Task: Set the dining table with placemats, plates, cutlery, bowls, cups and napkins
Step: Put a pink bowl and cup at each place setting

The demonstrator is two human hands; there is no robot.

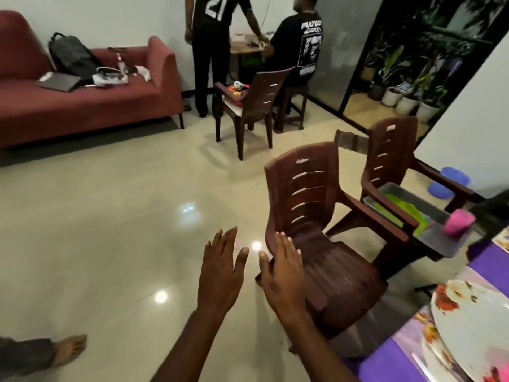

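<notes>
1. While both arms reach forward, the left hand (220,274) is spread flat over the glossy tile floor (110,230), fingers straight and apart, holding nothing.
2. Right hand (283,277) just beside it, also flat with fingers straight, empty; it overlaps the front edge of the nearest brown chair (316,230) in the view, contact cannot be told.
3. That chair's seat is bare and it faces right, toward the table.
4. Floral plate (473,326) at the lower right edge, lying on a purple placemat (385,365) on the table corner; only part of both shows.
5. Second brown chair (394,158) behind the first; on its seat a grey tray (429,202) holding green things (399,208), blurred, kind unclear.
6. Pink cup (458,221) sits on a dark tray surface near that chair's arm, tilted or blurred, cannot tell which.
7. Blue bowls (449,180) on the floor by the right wall, past the second chair.
8. Third brown chair (253,106) farther back with red-and-white items on its seat.
9. Two persons in black shirts (217,37) at a small table at the far wall, one standing, one sitting.
10. Red sofa (82,106) upper left with a black bag (71,56) and loose items on it.
11. Bare foot (68,351) at the lower left on the floor.
12. Potted plants (399,86) behind a glass door, upper right.
</notes>
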